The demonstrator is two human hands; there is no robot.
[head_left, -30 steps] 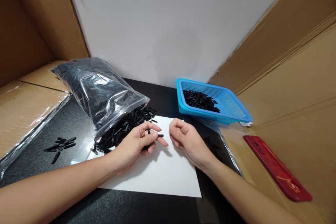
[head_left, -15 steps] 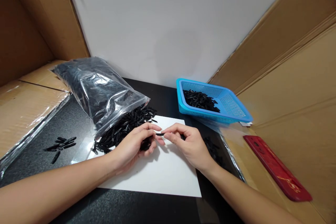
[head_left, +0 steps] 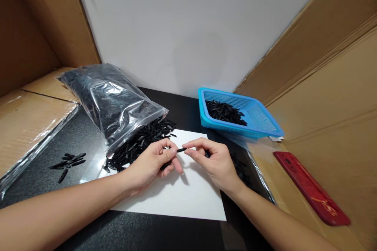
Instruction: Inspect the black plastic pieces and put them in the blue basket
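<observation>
One thin black piece (head_left: 181,150) is pinched between both hands above a white sheet (head_left: 182,196). Its left end is between the thumb and a finger of my left hand (head_left: 156,160), whose palm also shows dark pieces under the curled fingers. The thumb and forefinger of my right hand (head_left: 213,160) close on the piece's right end; something dark shows behind those fingers. A heap of similar black pieces (head_left: 141,141) lies just behind my left hand, partly over the sheet's upper left corner.
A clear plastic bag (head_left: 108,98) full of black pieces lies behind the heap. At the back right stands a blue basket (head_left: 262,119) with black pieces. Several pieces (head_left: 69,160) lie at the left. A red object (head_left: 312,188) rests on cardboard at the right.
My left thumb and forefinger have closed on the left end of the piece, and the piece tilts slightly more. My right hand has shifted slightly right.
</observation>
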